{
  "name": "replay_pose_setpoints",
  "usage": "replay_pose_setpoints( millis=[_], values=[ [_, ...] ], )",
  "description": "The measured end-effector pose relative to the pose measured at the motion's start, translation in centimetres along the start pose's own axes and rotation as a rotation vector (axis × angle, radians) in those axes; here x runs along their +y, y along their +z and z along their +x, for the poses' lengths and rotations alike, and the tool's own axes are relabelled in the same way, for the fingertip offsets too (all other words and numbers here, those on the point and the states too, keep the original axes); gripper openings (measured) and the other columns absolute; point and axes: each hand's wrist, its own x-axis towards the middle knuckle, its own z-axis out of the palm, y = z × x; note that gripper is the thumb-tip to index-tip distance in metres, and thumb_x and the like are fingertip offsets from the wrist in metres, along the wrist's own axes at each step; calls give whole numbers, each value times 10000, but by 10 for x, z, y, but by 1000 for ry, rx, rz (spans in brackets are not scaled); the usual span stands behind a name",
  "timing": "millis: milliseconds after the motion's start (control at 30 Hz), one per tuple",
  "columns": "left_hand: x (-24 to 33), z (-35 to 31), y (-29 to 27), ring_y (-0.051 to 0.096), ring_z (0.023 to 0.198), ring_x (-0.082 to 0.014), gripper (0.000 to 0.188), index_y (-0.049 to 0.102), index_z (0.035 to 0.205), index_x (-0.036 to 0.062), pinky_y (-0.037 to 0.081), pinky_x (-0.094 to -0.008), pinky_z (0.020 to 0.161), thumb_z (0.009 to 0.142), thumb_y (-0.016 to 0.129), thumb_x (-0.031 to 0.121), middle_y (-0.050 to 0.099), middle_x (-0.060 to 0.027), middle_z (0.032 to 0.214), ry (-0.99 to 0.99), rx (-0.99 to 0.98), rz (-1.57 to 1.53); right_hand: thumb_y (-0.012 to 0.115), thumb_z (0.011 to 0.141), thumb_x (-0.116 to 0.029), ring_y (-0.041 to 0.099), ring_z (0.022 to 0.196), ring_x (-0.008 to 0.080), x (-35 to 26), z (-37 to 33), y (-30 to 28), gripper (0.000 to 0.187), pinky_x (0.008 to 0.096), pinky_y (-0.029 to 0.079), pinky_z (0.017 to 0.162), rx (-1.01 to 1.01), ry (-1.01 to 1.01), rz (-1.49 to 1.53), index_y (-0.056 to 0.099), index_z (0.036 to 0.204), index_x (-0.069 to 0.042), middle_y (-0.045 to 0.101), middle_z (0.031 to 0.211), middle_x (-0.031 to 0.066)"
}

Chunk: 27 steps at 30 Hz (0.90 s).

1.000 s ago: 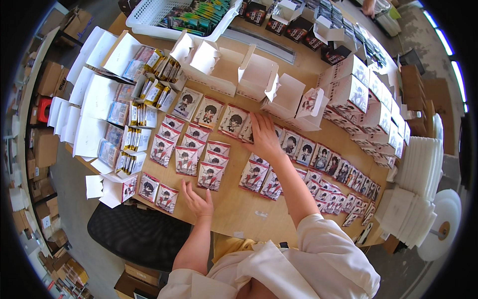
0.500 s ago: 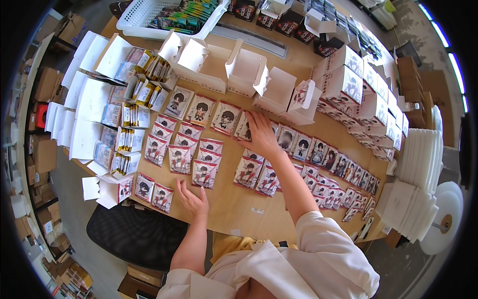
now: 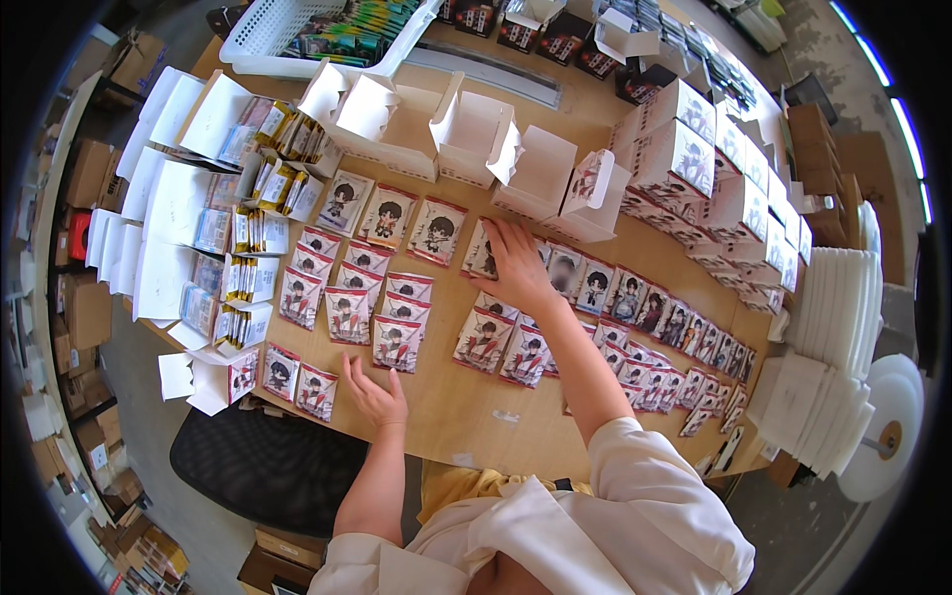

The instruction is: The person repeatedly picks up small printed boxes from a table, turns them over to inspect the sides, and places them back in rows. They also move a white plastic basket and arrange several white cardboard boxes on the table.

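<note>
My right hand (image 3: 518,268) lies palm down with fingers stretched over flat picture packets in the back row, its fingertips on a red-edged packet (image 3: 479,252) that it partly covers. To its left in that row is an uncovered packet with a cartoon figure (image 3: 436,231). My left hand (image 3: 377,394) is open and holds nothing, fingers apart, just in front of a stack of red-and-white packets (image 3: 397,344). More overlapping packets (image 3: 484,338) lie in front of my right hand. Two packets, one of them a dark-haired figure packet (image 3: 282,371), lie near the table's front left.
Opened white boxes (image 3: 397,129) stand behind the rows. Boxes with gold packets (image 3: 253,230) line the left side. A white basket (image 3: 248,50) sits at the back left, stacked printed boxes (image 3: 679,164) at the right. A black chair (image 3: 268,456) is by the front edge.
The whole view has shifted slightly, so the table's contents sit a little further left. Both hands keep nearly the same places among the packets.
</note>
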Motion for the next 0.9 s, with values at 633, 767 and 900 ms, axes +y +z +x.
replay_pose_setpoints(
  millis=[633, 767, 900],
  values=[
    [4, 0, -1, 373, 1305, -434, 576, 401, 1292, -62, 318, -482, 1079, 913, 584, 331, 363, -250, 1431, 21, 26, -13, 704, 750, 13, 633, 878, 306, 28, -56, -31, 203, 389, 517, 776, 594, 21, 186, 617, 933, -7, 638, 1005, 163],
    [-1, -1, 1, 376, 1309, -427, 606, 402, 1290, -50, 347, -486, 1065, 898, 602, 366, 358, -237, 1442, 35, 31, 8, 669, 777, 42, 601, 762, 284, 48, -75, -46, 112, 329, 495, 703, 957, 472, 474, 573, 816, -2, 607, 835, 138],
    [-2, -1, 4, 380, 1305, -427, 599, 405, 1286, -51, 349, -486, 1062, 897, 606, 357, 364, -238, 1438, 36, 34, -2, 699, 752, 9, 622, 893, 294, 65, -93, -58, 176, 360, 508, 764, 579, 236, 232, 618, 905, -17, 620, 1029, 142]
  ],
)
